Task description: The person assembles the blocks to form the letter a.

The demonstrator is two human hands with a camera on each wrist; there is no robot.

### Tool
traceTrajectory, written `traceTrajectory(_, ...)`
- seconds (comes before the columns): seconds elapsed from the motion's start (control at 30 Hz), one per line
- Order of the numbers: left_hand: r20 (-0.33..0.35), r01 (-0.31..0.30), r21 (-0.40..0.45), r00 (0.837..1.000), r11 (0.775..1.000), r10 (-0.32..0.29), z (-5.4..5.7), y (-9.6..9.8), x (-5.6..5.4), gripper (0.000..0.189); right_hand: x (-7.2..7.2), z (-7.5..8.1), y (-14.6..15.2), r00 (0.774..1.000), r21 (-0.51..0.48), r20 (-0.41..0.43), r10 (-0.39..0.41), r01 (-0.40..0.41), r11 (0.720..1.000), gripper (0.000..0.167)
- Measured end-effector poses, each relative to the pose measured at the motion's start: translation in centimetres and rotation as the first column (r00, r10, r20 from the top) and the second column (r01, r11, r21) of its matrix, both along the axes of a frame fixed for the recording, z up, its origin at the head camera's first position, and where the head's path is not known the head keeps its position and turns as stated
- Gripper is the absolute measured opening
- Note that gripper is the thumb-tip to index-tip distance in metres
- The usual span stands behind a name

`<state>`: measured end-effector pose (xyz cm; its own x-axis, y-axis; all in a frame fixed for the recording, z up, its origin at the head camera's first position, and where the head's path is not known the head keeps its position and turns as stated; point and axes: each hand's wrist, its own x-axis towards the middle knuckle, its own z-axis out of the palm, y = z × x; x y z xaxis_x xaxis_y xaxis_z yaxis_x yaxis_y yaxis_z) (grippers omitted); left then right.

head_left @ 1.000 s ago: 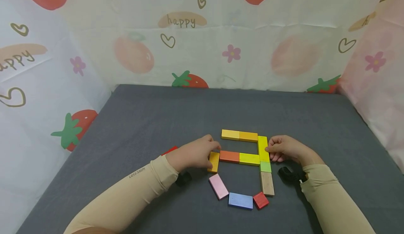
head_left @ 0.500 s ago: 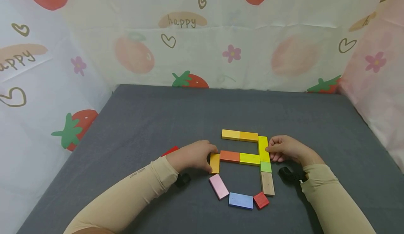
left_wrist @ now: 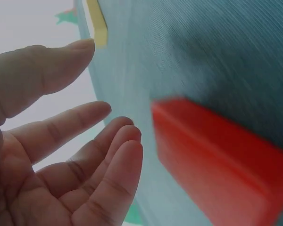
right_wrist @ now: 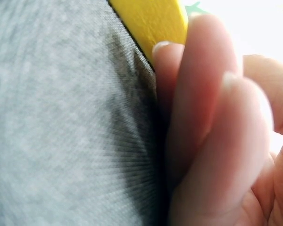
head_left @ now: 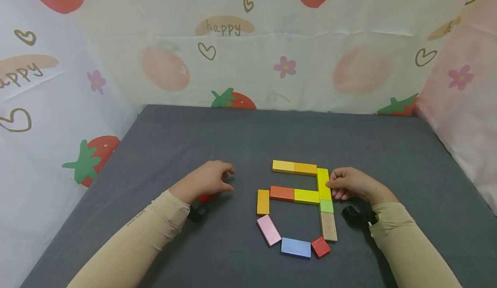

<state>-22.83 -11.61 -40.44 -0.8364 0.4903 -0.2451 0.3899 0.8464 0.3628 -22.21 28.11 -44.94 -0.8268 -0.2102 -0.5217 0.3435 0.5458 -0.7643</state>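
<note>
My left hand hovers at the left with fingers apart, holding nothing. Near it lies a red block, mostly hidden under the hand in the head view. My right hand rests beside a long yellow block, its fingers loosely curled. A fingertip touches that block's right edge, and the right wrist view shows fingertips against its side. An orange-yellow block stands at the left end of a row with an orange-red block and a shorter yellow block.
Two orange-yellow blocks form the top row. Below the long yellow block are a green block and a wooden block. A pink block, a blue block and a small red block curve along the front.
My left hand has let go of the orange-yellow block and moved left towards the red block. The orange-yellow block now stands straighter beside the orange-red one. My right hand has stayed put.
</note>
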Motion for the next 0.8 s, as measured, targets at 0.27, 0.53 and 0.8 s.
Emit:
traceTrajectory(0.27, 0.010, -0.068, 0.013, 0.998, 0.998, 0.068, -0.7, -2.8, 0.0, 0.039, 0.0, 0.0, 0.1, 1.000, -0.008, 0.000, 0.006, -0.006, 1.000, 0.017)
traceTrajectory(0.53, 0.049, -0.070, -0.025, 0.996, 0.997, 0.071, -0.9, -3.7, 0.2, 0.029, 0.0, -0.1, 0.2, 1.000, -0.012, -0.004, 0.010, -0.010, 1.000, 0.016)
traceTrajectory(0.8, 0.006, -0.047, -0.048, 0.999, 0.998, 0.047, -0.7, -2.9, 0.7, 0.023, 0.0, 0.0, 0.2, 1.000, -0.009, 0.000, 0.008, -0.008, 1.000, 0.016)
